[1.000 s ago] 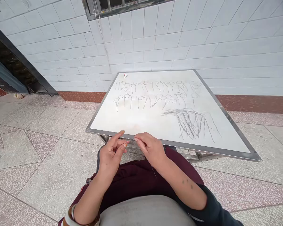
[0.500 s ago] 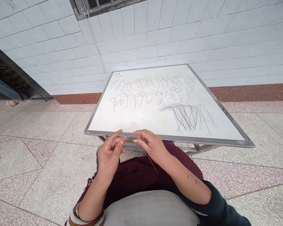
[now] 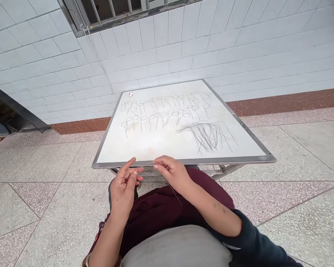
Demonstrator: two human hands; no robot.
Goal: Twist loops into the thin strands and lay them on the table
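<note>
A thin wire (image 3: 148, 164) spans the small gap between my hands, just off the near edge of the table. My left hand (image 3: 123, 189) pinches one part of it between thumb and fingers, its index finger raised. With thumb and fingertips, my right hand (image 3: 176, 175) grips the wire further along, and a loose tail hangs below that hand over my dark red trousers (image 3: 161, 202). On the white table (image 3: 133, 148) lie two rows of similar wires with looped ends (image 3: 144, 118). A tangled heap of mostly straight wires (image 3: 208, 135) lies at the near right.
The table has a grey metal rim and stands near a white tiled wall (image 3: 169, 55). A small white and red item (image 3: 130, 95) sits at its far left corner. Above is a barred window (image 3: 111, 11) with a cord hanging down. Speckled stone floor (image 3: 80, 200) surrounds the table.
My fingertips have drawn slightly apart, so a longer stretch of wire shows between them. The view has turned, shifting the table leftward in the picture. Both hands keep their hold.
</note>
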